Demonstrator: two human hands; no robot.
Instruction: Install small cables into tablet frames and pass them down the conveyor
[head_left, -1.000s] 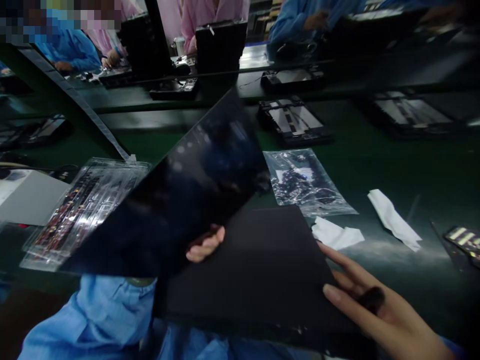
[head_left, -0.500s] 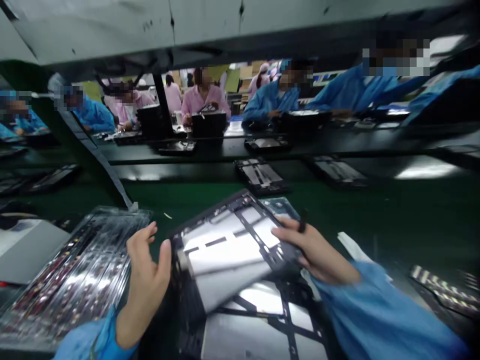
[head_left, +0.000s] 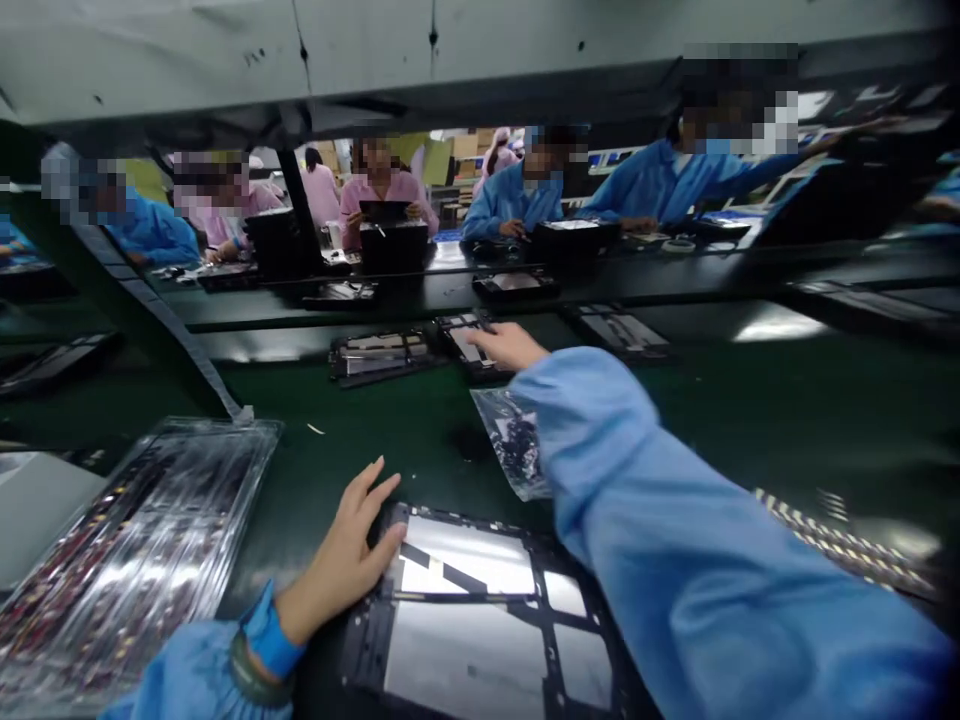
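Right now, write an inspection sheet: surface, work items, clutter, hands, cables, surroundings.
Surface: green worktop, shiny in places.
Work items: near panel, silver face up; far panel beyond it.
Clutter: clear trays at left; clear bag partly behind the right sleeve; pale scrap.
Hands: left hand spread, thumb at the near panel's corner; right hand stretched forward, fingers at the far panel, grip unclear.
Cables: none clearly made out.
Surroundings: co-workers in blue and pink across the worktop.

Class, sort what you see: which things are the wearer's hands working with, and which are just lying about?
In use:
- near framed panel, left hand at its corner
- farther framed panel, right hand on it

Apparently just lying about:
- clear plastic trays
- clear bag
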